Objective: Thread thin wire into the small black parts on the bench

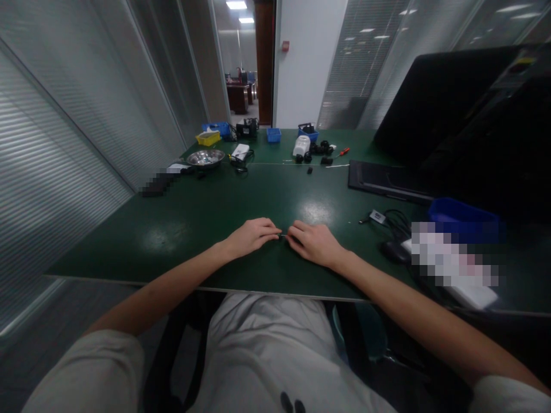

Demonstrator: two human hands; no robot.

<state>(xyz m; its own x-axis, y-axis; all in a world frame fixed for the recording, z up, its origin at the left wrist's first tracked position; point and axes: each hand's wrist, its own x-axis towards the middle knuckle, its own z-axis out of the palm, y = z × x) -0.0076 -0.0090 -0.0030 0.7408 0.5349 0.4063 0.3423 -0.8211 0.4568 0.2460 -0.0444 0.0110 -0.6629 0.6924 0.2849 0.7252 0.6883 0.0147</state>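
Note:
My left hand [253,237] rests low over the green table [206,206], fingers pinched together. Opposite it, my right hand [315,243] has its fingers curled in a pinch. Between the two sets of fingertips shows a tiny dark piece [281,236] with a thin pale bit toward the right hand. It is too small for me to name. My left fingertips touch the dark piece; what lies inside my right fingers is mostly hidden.
At the back stand a shiny metal bowl [205,158], a yellow tray [208,138] and blue bins [274,135]. An orange screwdriver [344,152] lies right of black parts. A black mouse [394,251], cables and a large monitor [447,103] occupy the right side.

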